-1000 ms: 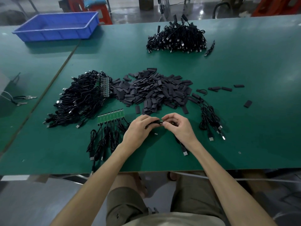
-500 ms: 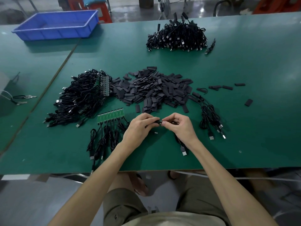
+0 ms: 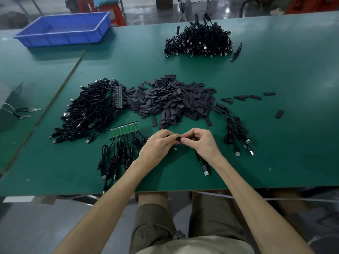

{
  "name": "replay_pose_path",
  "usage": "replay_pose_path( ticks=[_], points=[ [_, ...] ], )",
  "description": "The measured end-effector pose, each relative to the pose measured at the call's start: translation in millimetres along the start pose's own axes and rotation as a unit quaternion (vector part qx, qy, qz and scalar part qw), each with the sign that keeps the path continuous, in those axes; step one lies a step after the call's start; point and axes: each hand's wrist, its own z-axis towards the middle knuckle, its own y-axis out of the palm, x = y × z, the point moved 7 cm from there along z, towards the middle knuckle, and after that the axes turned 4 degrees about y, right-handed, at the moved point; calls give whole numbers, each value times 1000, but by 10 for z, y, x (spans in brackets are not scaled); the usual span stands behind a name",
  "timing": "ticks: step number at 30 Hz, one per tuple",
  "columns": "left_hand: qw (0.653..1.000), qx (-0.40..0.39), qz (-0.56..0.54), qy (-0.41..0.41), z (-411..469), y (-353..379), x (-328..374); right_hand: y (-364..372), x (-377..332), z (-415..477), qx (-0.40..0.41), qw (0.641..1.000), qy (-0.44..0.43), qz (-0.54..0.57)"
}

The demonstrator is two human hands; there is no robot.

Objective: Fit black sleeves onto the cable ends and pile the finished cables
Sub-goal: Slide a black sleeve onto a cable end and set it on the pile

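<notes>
Pinching a black sleeve (image 3: 177, 139) between them, the left hand (image 3: 159, 146) and right hand (image 3: 201, 143) meet fingertip to fingertip just above the green table (image 3: 275, 70), lower centre of the frame. The cable (image 3: 204, 166) trails from under the right hand, plug end toward the near edge. Loose sleeves (image 3: 172, 101) are heaped just beyond the hands; unfinished cables (image 3: 88, 110) lie centre left, a few sleeved cables (image 3: 236, 129) to the right. Finished pile (image 3: 200, 43) sits upper centre. Blue bin (image 3: 64, 28) upper left.
</notes>
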Motion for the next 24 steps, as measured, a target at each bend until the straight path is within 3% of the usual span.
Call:
replay_pose_path(
  ticks=[10,24],
  points=[
    [993,-13,-70,-97,24,-28,-115,10,-56,-36,3,1000,-18,-7],
    [989,-2,-81,-122,7,-57,-117,-9,-19,-36,47,998,-5,-43]
  ],
)
